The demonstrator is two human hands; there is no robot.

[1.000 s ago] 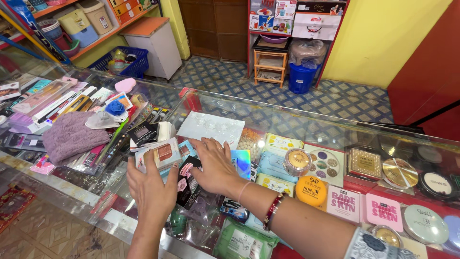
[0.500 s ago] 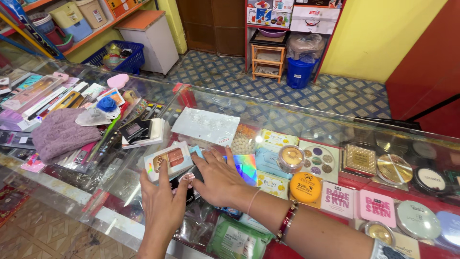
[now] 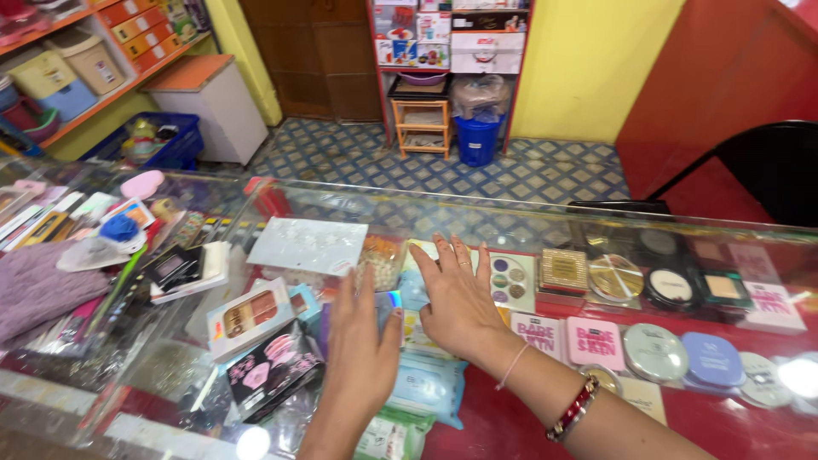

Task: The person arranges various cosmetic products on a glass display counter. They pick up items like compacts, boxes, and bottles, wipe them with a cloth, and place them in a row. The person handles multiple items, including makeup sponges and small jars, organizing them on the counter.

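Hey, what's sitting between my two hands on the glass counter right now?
In the head view, a small shiny holographic packet shows in the narrow gap between the left hand and right hand, above light blue packets lower down.

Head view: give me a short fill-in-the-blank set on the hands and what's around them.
1. Both hands lie flat on the ____ counter top, palms down.
2. The right hand wears a red ____ at the wrist.
3. Just left of the left hand lies a white box with ____ false nails showing through its window.
4. The bin on the floor beyond the counter is ____.

Missing words: glass; bangle; orange; blue
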